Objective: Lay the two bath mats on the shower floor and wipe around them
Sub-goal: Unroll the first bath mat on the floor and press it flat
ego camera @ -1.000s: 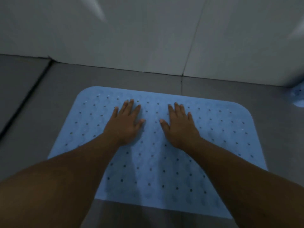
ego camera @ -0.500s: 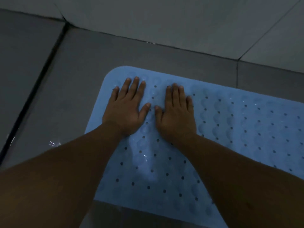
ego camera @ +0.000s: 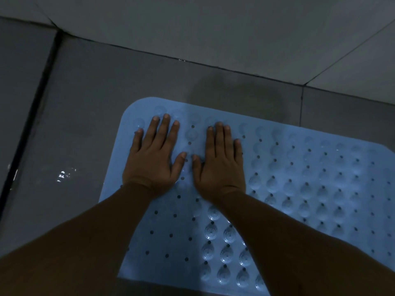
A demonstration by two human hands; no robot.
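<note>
A dark grey tiled shower floor (ego camera: 132, 86) meets a paler wall (ego camera: 213, 24) at the far side. A light blue bath mat (ego camera: 310, 189), dotted with holes and raised bumps, lies flat on the floor, its far left corner rounded. The left hand (ego camera: 152, 159) and right hand (ego camera: 220, 161) press palm-down on the mat near that corner, fingers straight, thumbs nearly touching. A wet glint (ego camera: 63, 175) shows on the floor left of the mat.

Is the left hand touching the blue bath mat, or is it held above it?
Touching. In the head view the left hand lies flat on the blue bath mat, fingers straight and spread near its far left corner, with no gap visible beneath the palm.
</note>
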